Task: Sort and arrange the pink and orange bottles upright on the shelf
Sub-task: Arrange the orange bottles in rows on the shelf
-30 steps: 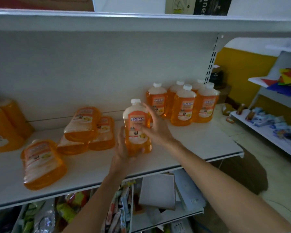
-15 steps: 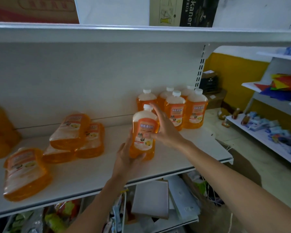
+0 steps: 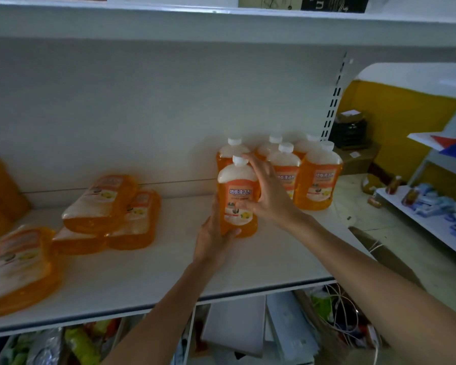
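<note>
As the orange bottle [image 3: 238, 200] must join the upright group [image 3: 317, 180], I am curling my left hand [image 3: 212, 241] round its base and right hand [image 3: 270, 198] round its side.

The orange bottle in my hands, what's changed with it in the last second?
The left hand and right hand carried the held bottle rightward and back, up to the upright group, and still grip it. The lying bottles stayed put.

Single head-worn wide-angle view, near the shelf [image 3: 148, 280].
It faces the white back panel [image 3: 142, 114] head-on, tilted slightly down, with another rack [image 3: 419, 222] at the right edge.
</note>
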